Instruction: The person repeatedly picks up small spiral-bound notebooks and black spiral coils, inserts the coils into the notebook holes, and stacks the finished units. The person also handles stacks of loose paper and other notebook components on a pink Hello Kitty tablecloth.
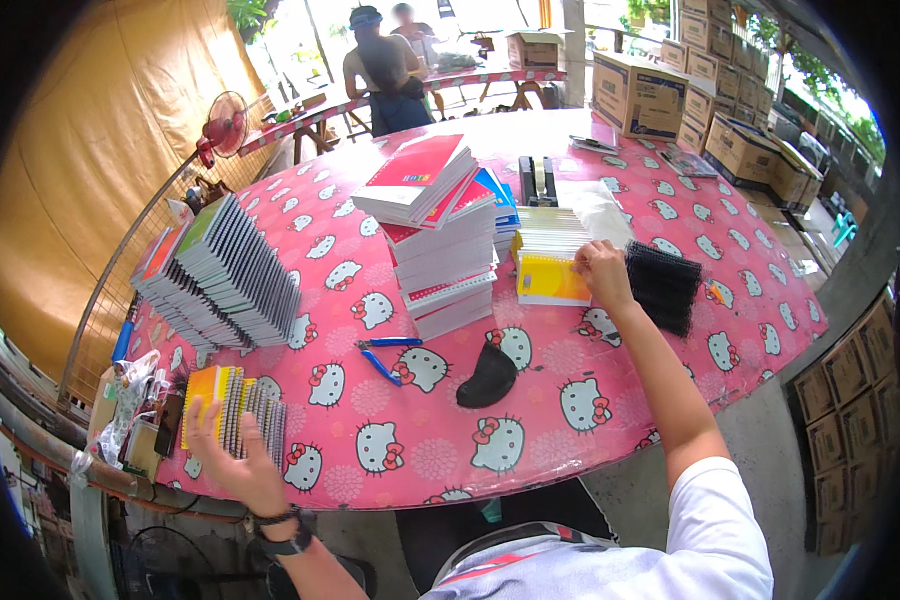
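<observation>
Your curled right hand (602, 272) meets the yellow-covered paper stack (550, 282), right of centre; can't tell if it pinches any. Left hand (238, 468) spread, empty, by yellow spiral-bound notebooks (208, 384), lower left. Likely handling the stack; separating pieces calls for fine fingertip control. Multicoloured lettering on red-covered paper pile (415, 165), upper centre.

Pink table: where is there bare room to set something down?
A clear patch lies between the curved black object and the front edge of the pink table. Another separates the tall spiral notebooks from the red-covered stack. It's crowded around the right hand, with yellow notebooks and black coils.
</observation>
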The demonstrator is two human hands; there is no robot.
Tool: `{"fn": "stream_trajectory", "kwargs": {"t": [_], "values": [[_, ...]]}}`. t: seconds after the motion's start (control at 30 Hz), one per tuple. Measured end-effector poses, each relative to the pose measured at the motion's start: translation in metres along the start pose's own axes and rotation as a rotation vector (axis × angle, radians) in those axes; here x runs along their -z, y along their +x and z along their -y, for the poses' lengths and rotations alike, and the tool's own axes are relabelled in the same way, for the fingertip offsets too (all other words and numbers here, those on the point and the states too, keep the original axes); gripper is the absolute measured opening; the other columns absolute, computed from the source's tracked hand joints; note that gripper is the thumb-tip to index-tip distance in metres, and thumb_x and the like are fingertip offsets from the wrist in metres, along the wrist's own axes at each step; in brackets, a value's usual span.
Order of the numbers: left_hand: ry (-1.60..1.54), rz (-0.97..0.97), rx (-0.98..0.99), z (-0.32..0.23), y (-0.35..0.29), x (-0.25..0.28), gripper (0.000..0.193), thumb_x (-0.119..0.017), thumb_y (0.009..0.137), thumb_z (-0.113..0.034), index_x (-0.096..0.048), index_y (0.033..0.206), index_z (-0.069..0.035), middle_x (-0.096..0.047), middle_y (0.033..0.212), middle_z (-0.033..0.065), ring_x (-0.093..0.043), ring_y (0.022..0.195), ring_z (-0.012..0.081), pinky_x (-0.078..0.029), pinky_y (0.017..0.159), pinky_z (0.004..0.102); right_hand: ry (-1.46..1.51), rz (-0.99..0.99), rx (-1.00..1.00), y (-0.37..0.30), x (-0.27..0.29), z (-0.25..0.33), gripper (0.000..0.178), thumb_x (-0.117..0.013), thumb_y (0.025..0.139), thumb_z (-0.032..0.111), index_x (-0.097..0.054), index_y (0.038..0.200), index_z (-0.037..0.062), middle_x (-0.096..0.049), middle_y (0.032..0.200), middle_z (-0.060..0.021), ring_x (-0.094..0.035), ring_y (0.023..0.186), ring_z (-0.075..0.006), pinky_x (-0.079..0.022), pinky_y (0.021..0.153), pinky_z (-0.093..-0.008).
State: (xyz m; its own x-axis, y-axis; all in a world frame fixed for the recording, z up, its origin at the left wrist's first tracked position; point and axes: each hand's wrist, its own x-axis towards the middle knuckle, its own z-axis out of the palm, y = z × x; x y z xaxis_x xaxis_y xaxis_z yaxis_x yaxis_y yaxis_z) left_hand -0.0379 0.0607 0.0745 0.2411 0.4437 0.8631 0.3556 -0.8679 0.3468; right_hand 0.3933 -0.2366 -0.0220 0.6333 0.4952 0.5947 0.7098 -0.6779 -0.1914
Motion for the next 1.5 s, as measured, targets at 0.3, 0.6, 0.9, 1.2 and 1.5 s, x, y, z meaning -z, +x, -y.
{"fn": "stream_trajectory", "kwargs": {"t": [0.3,0.6,0.9,1.2,1.5], "values": [[-0.241,0.168,0.119,-0.047,-0.06,-0.033,0.029,-0.065,0.079,-0.009,-0.057,0.106,-0.006,-0.047,0.126,0.0145,-0.041,0.121,0.0315,-0.03,0.102,0.045,-0.242,-0.233,0.161,-0.033,-0.006,0.007,0.029,-0.065,0.075,0.013,-0.057,0.103,0.0116,-0.056,0.09,-0.005,-0.051,0.094,-0.0239,-0.037,0.088,-0.0419],[-0.42,0.351,0.132,-0.077,-0.084,-0.055,0.037,-0.069,0.077,-0.009,-0.055,0.111,-0.005,-0.048,0.125,0.0159,-0.043,0.118,0.0319,-0.033,0.101,0.044,0.21,-0.143,0.03,-0.07,0.031,0.044,0.02,-0.063,0.07,-0.004,-0.064,0.088,0.0037,-0.058,0.081,-0.0114,-0.057,0.079,-0.0296,-0.048,0.069,-0.0364],[-1.173,0.86,0.72,-0.104,-0.112,-0.094,0.033,-0.061,0.091,-0.017,-0.049,0.115,0.001,-0.056,0.114,0.0106,-0.055,0.103,0.0178,-0.044,0.09,0.0307,1.458,0.381,-0.419,-0.117,0.11,0.17,0.029,-0.073,0.076,0.005,-0.065,0.103,-0.0004,-0.066,0.092,-0.0067,-0.063,0.083,-0.0149,-0.051,0.079,-0.0274],[-1.923,0.829,1.339,-0.108,-0.137,-0.111,0.031,-0.049,0.097,-0.016,-0.045,0.125,-0.004,-0.057,0.121,0.0084,-0.056,0.112,0.0199,-0.046,0.096,0.0361,2.163,0.517,-0.564,-0.113,0.075,0.178,0.056,-0.077,0.077,0.023,-0.048,0.12,0.0029,-0.058,0.11,-0.0056,-0.059,0.103,-0.0144,-0.05,0.088,-0.0299],[-2.037,0.817,1.423,-0.104,-0.148,-0.11,0.039,-0.042,0.1,-0.023,-0.04,0.135,-0.007,-0.054,0.128,0.0085,-0.054,0.117,0.0213,-0.044,0.099,0.0378,2.48,0.656,-0.636,-0.119,0.056,0.186,0.043,-0.067,0.087,0.022,-0.046,0.12,0.0041,-0.057,0.112,-0.0075,-0.061,0.103,-0.0179,-0.053,0.087,-0.0333]]}}
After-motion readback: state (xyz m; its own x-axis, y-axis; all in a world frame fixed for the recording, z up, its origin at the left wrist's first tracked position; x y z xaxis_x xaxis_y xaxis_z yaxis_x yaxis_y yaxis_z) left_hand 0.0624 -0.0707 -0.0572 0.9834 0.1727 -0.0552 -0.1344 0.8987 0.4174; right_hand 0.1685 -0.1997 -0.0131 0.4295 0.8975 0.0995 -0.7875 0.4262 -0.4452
